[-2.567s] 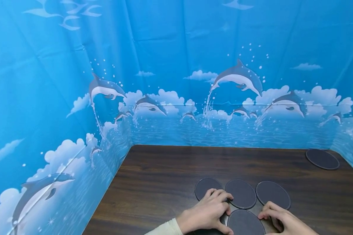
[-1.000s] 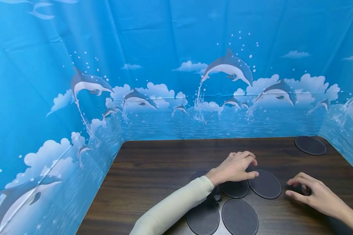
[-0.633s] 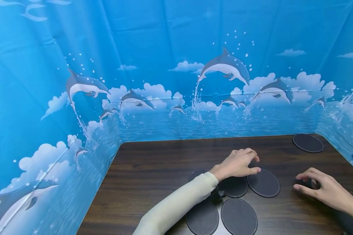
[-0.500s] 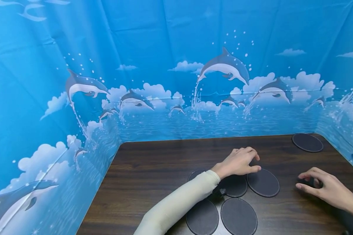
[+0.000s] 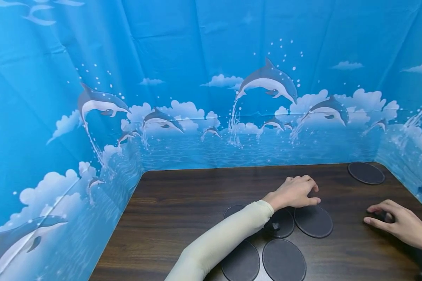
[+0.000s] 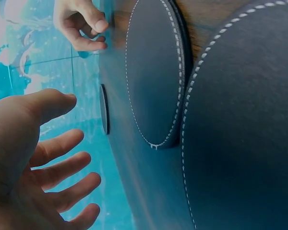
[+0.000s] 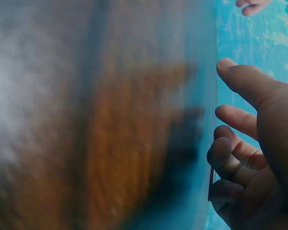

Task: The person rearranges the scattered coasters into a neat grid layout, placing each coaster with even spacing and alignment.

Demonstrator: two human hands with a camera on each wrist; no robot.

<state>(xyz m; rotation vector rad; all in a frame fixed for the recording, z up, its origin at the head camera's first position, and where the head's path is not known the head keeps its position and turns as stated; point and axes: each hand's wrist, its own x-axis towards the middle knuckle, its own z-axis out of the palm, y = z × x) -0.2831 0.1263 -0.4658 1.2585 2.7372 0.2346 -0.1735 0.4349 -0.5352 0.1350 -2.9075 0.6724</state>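
The head view looks forward and down, well back from both hands; the left wrist view sits close over the round mats (image 6: 153,72), sharing them; the right wrist view is blurred.

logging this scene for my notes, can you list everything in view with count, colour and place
mats: six, dark grey, round with stitched edges; five clustered at the near middle of the table, one alone at the far right corner
table: one, dark brown wood grain, fills the lower view
backdrop: one, blue with dolphins and clouds, stands round the table on three sides
sleeve: one, cream, on the left arm
hands: two, bare; left just above the cluster's far edge, fingers loose; right to the right, fingers loosely curled
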